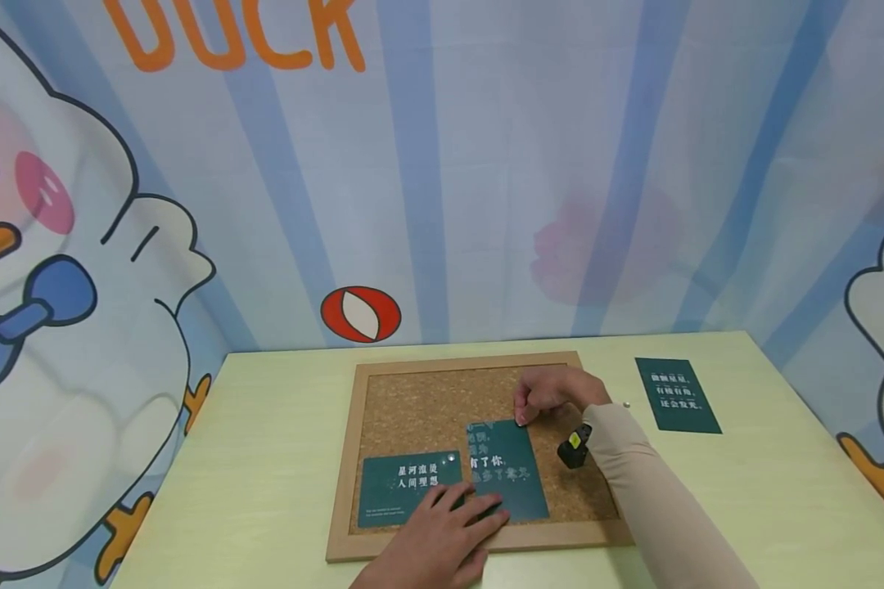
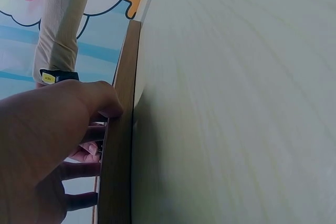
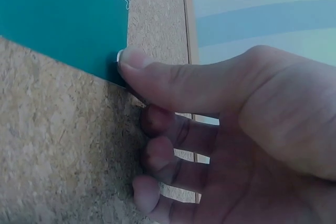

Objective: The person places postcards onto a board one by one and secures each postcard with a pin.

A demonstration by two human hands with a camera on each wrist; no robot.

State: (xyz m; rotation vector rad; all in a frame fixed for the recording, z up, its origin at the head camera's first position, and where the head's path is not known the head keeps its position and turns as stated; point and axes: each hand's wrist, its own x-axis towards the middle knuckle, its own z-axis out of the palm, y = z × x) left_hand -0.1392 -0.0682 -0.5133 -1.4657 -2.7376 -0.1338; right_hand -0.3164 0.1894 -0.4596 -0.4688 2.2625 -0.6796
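Observation:
A dark green card (image 1: pixel 511 495) with white lettering lies slightly tilted on the corkboard (image 1: pixel 420 401). At its upper right corner is my right hand (image 1: pixel 556 391), with thumb and curled fingers pinching the edge. In the right wrist view, the thumb (image 3: pixel 157 80) covers the corner of the green card (image 3: pixel 63 24), and what lies under it is hidden. My left hand (image 1: pixel 445 532) rests with fingers spread over the lower edges of this card and a second green card (image 1: pixel 390 491) to its left. A small shiny pin (image 1: pixel 452 458) sits at that second card's upper right.
A third green card (image 1: pixel 678 397) lies on the pale table (image 1: pixel 265 433), right of the board. A small shiny pin (image 1: pixel 627 404) is beside the right sleeve. The board's wooden frame (image 2: pixel 121 129) runs under the left hand. Behind stands a cartoon-printed backdrop (image 1: pixel 479 204).

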